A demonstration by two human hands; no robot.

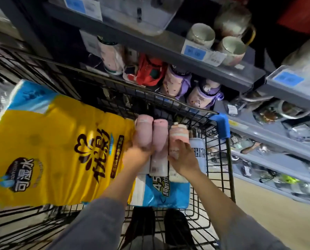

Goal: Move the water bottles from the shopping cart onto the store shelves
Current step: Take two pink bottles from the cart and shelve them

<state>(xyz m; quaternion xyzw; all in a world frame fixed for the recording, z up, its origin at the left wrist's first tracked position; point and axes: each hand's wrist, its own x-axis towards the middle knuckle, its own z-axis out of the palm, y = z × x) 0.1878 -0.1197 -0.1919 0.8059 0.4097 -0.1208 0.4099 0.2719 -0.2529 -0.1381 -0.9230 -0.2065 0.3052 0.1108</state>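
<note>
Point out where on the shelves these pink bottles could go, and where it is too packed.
Crowded: the mug shelf above, and the row of purple-capped bottles. The lower shelves on the right are full of packaged goods. The one bare patch showing lies between the rightmost purple-capped bottle and the packaged goods.

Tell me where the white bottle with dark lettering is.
In the head view, the white bottle with dark lettering stands in the black wire shopping cart, at its right side, just right of the right hand and below the blue corner guard.
</note>
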